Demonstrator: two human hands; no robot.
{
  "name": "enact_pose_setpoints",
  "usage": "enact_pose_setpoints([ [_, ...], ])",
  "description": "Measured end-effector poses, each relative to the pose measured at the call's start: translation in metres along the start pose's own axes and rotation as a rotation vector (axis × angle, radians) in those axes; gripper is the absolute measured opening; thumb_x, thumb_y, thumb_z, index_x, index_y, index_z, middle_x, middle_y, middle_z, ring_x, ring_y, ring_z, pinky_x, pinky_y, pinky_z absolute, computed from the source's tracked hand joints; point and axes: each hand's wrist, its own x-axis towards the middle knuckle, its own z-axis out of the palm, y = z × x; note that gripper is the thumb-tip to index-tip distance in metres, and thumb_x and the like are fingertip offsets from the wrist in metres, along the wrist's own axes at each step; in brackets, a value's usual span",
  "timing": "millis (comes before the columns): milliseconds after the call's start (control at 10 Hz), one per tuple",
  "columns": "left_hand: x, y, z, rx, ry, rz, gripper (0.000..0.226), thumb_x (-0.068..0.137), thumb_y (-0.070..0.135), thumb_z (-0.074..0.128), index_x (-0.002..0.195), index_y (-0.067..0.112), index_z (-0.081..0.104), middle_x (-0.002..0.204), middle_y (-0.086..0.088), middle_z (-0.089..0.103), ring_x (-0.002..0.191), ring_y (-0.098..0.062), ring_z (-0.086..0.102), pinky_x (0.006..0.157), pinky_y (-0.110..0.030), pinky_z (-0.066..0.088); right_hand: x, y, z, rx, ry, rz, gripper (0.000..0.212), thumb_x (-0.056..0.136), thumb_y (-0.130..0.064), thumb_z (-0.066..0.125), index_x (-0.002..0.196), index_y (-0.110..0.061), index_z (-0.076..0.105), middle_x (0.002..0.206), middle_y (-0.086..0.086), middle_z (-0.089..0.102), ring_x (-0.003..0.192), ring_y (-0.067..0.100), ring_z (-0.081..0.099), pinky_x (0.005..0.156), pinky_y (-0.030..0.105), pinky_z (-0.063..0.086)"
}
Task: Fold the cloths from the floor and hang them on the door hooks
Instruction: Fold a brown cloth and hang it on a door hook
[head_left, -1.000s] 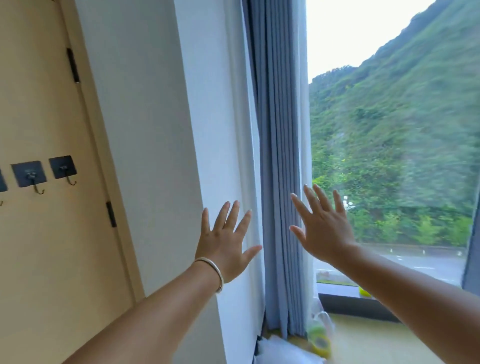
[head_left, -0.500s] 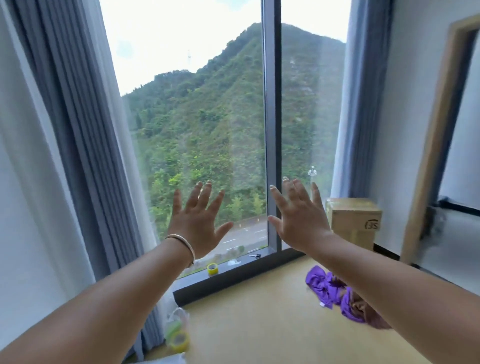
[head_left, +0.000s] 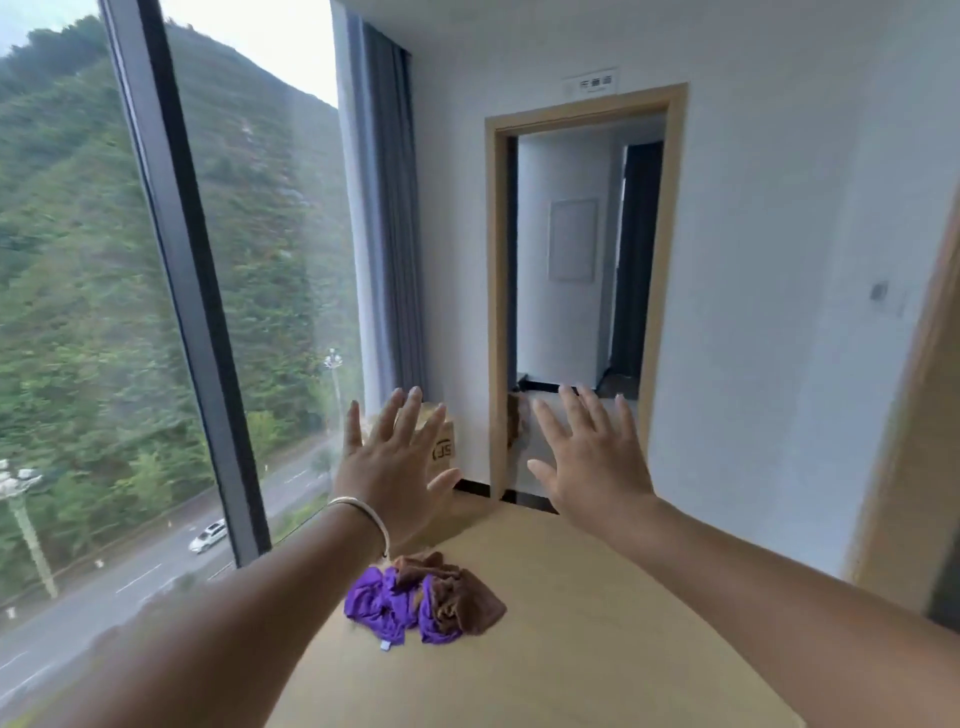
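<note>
Cloths (head_left: 423, 603) heaped, seemingly two; hands spread, empty.

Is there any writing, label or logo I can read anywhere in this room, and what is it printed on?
"JSL" or similar, a dark logo on the side of the cardboard box behind the left hand; part of it is hidden, so the reading is uncertain.
White sign above the doorway: a few dark characters, too small and blurred to read.
White tag on the purple cloth: no text can be made out.
</note>
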Motion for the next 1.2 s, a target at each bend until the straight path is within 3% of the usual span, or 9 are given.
enact_pose_setpoints([
  [100,0.059,0.029,0.019,-0.054,0.051,0.093,0.077,0.087,0.071,0.007,0.151,0.032,-0.006,0.16,-0.001,-0.01,0.147,-0.022,-0.012,0.114,-0.06,-0.008,0.023,0.039,0.012,-0.06,-0.021,0.109,0.069,0.096,-0.057,0.029,0.153,-0.028,0.004,0.161,0.01,0.004,0.148,0.029,-0.004,0.116,0.057,-0.002],
  [400,0.196,0.078,0.082,-0.137,0.116,0.226,0.081,0.082,0.072,-0.004,0.151,0.031,-0.01,0.161,-0.003,-0.007,0.147,-0.024,-0.01,0.109,-0.058,-0.017,0.094,0.101,0.061,-0.114,-0.052,0.292,0.068,0.096,-0.056,0.029,0.153,-0.028,0.002,0.162,0.008,0.0,0.148,0.025,-0.006,0.116,0.054,-0.004],
  [600,0.266,0.127,0.131,-0.194,0.096,0.318,0.08,0.084,0.072,-0.002,0.151,0.03,-0.009,0.161,-0.003,-0.008,0.147,-0.025,-0.012,0.114,-0.061,-0.006,0.117,0.147,0.108,-0.149,-0.126,0.362,0.069,0.097,-0.056,0.028,0.153,-0.027,0.002,0.161,0.008,0.0,0.147,0.025,-0.006,0.116,0.054,-0.006],
  [900,0.39,0.205,0.211,-0.178,0.049,0.368,0.084,0.078,0.073,-0.01,0.151,0.03,-0.007,0.161,-0.003,-0.008,0.147,-0.026,-0.01,0.114,-0.062,-0.007,0.191,0.264,0.204,-0.167,-0.146,0.395,0.069,0.096,-0.057,0.027,0.153,-0.028,0.001,0.161,0.007,0.001,0.148,0.026,-0.004,0.116,0.055,-0.004],
  [1200,0.541,0.27,0.269,-0.126,0.052,0.302,0.079,0.087,0.072,0.006,0.152,0.03,-0.007,0.161,-0.003,-0.004,0.148,-0.027,-0.008,0.114,-0.063,-0.004,0.293,0.379,0.288,-0.136,-0.142,0.314,0.068,0.097,-0.055,0.029,0.153,-0.026,0.003,0.161,0.01,0.002,0.148,0.027,-0.003,0.115,0.056,-0.003],
])
